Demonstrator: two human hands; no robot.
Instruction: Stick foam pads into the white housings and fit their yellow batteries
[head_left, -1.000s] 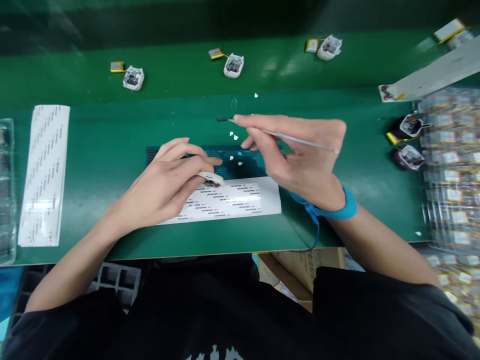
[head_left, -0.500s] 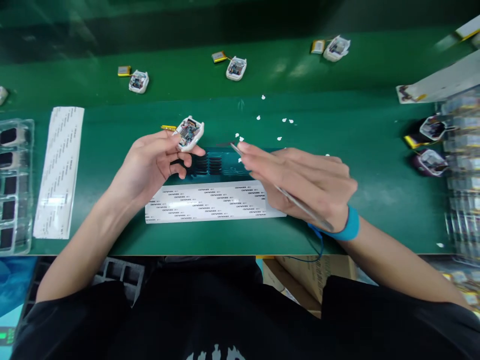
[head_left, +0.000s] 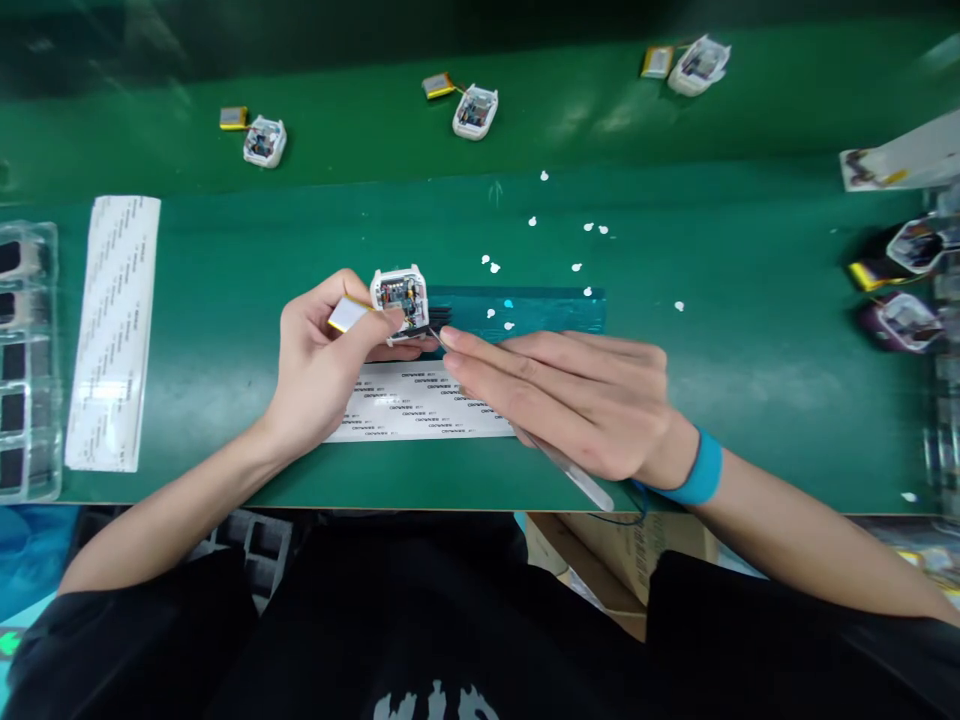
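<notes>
Currently, head view: left hand (head_left: 319, 350) grips white casing (head_left: 401, 285), open side up, battery (head_left: 349, 313) at its left, over the left end of the blue film (head_left: 551, 312) on the desk (head_left: 765, 400). Right hand (head_left: 589, 400) pinches tweezers (head_left: 577, 480), tips at the casing's lower-right edge; contact unclear.

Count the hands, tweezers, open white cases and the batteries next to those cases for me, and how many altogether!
Hands: 2 (left hand, right hand)
Tweezers: 1
White cases: 4
Batteries: 4
Total: 11
</notes>
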